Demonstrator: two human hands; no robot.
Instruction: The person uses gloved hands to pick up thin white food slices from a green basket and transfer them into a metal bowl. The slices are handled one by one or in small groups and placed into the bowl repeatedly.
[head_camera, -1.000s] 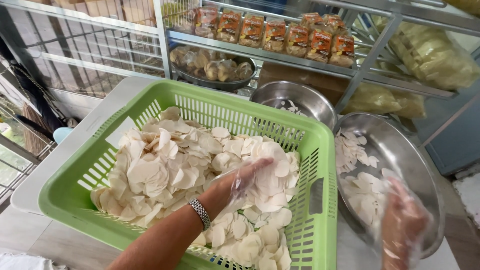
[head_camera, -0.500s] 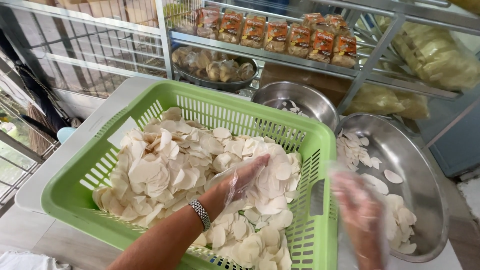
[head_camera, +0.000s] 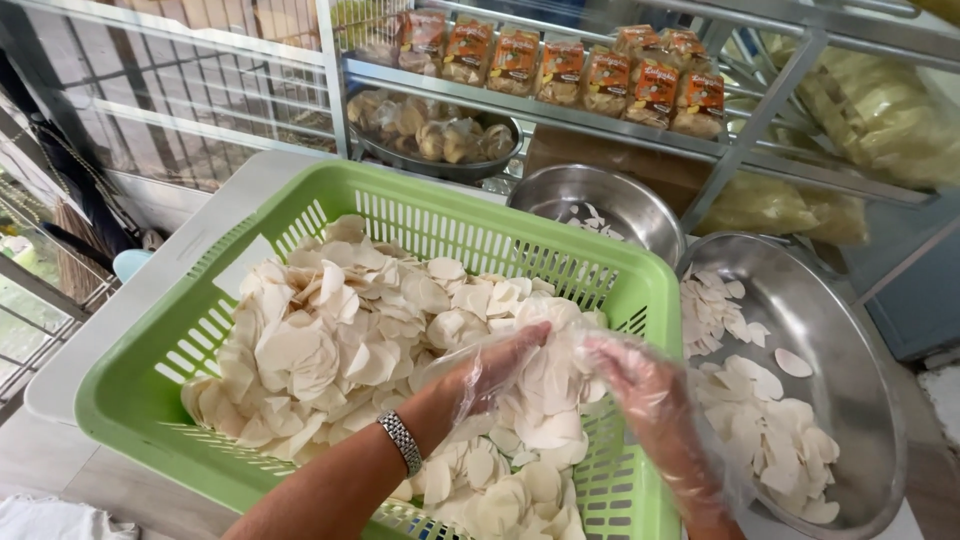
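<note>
A green slatted plastic basket (head_camera: 170, 330) holds a heap of pale round raw chips (head_camera: 330, 340). My left hand (head_camera: 490, 370), in a clear plastic glove with a metal watch on the wrist, rests flat on the chips near the basket's right side. My right hand (head_camera: 650, 390), also gloved, reaches over the basket's right rim, fingers spread, touching the chips next to the left hand. Whether either hand grips chips is hard to tell. To the right, a wide steel bowl (head_camera: 860, 340) holds more loose chips.
A smaller steel bowl (head_camera: 600, 200) stands behind the basket. A metal rack carries orange snack packets (head_camera: 560, 65), a pan of fried pieces (head_camera: 430, 135) and bags of yellow crackers (head_camera: 880, 110). A wire fence runs along the left.
My right hand has moved left from over the wide steel bowl into the basket beside the left hand. The left hand has stayed on the chips.
</note>
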